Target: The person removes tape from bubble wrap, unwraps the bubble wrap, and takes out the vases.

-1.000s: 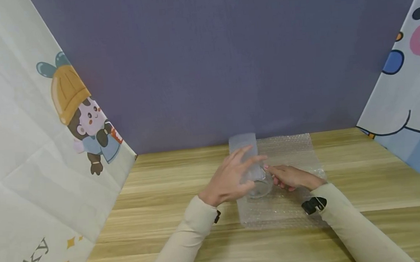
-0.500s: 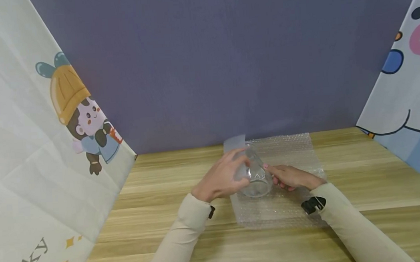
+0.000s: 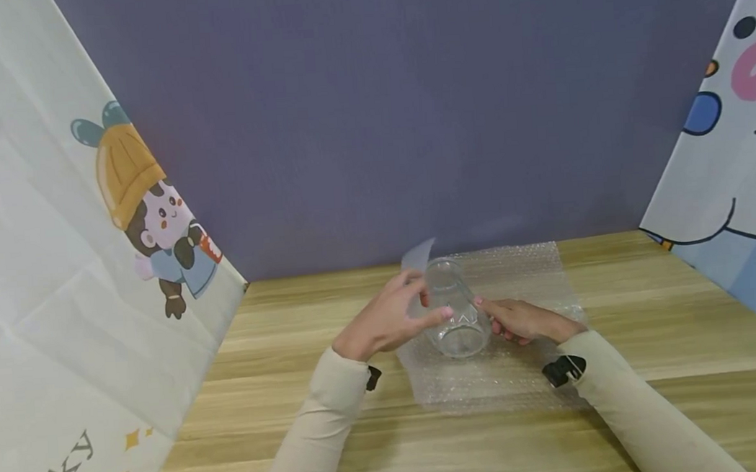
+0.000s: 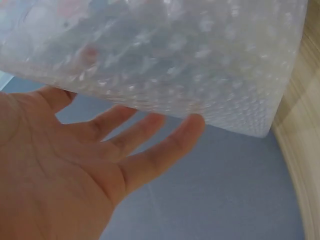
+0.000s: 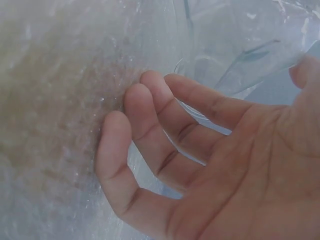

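Note:
A clear glass vessel (image 3: pixel 462 335) stands or lies on a sheet of bubble wrap (image 3: pixel 523 382); which of the two I cannot tell. My left hand (image 3: pixel 389 318) is at the wrap's left side. In the left wrist view, the left fingers (image 4: pixel 160 145) reach loosely extended under the raised edge of the wrap (image 4: pixel 170 55), and the thumb shows faintly through it. My right hand (image 3: pixel 519 319) holds the vessel's right side, thumb against the glass. In the right wrist view, its curled fingers (image 5: pixel 185 130) lie between glass (image 5: pixel 255 60) and wrap.
The wood-patterned table (image 3: pixel 280 343) extends on both sides of the wrap. A dark bluish panel (image 3: pixel 371 121) rises behind it. Printed white sheets stand at the left (image 3: pixel 21 250) and right (image 3: pixel 739 192), and a black strap (image 3: pixel 564 370) circles the right wrist.
My left hand has shifted left, and the wrap flap has drawn back off the glass vessel, leaving more of it visible. My right hand has stayed in place.

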### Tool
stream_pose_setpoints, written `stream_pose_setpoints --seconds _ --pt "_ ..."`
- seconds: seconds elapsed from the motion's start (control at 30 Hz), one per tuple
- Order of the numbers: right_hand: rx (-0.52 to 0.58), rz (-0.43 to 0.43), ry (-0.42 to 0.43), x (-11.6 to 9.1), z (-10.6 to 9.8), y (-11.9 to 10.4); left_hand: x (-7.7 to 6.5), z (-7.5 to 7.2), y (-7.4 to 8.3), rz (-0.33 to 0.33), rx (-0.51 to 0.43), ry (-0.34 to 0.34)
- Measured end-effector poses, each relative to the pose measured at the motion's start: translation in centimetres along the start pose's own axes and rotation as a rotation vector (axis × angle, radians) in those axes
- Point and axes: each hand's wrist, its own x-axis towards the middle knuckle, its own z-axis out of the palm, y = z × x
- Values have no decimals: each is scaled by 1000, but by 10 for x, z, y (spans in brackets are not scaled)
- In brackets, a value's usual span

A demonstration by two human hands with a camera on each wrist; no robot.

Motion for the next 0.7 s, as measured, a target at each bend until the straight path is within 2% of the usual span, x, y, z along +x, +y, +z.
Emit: stream_pose_setpoints --seconds 0.3,0.53,0.7 --pt "-5 -8 -10 -1 -1 0 -2 -10 -12 -157 -5 -49" --pt "-12 -10 -14 -1 -1 1 -9 -23 -27 -206 -4 -109" --pt "-5 -11 -14 0 -1 2 -14 -34 -38 -278 2 -148"
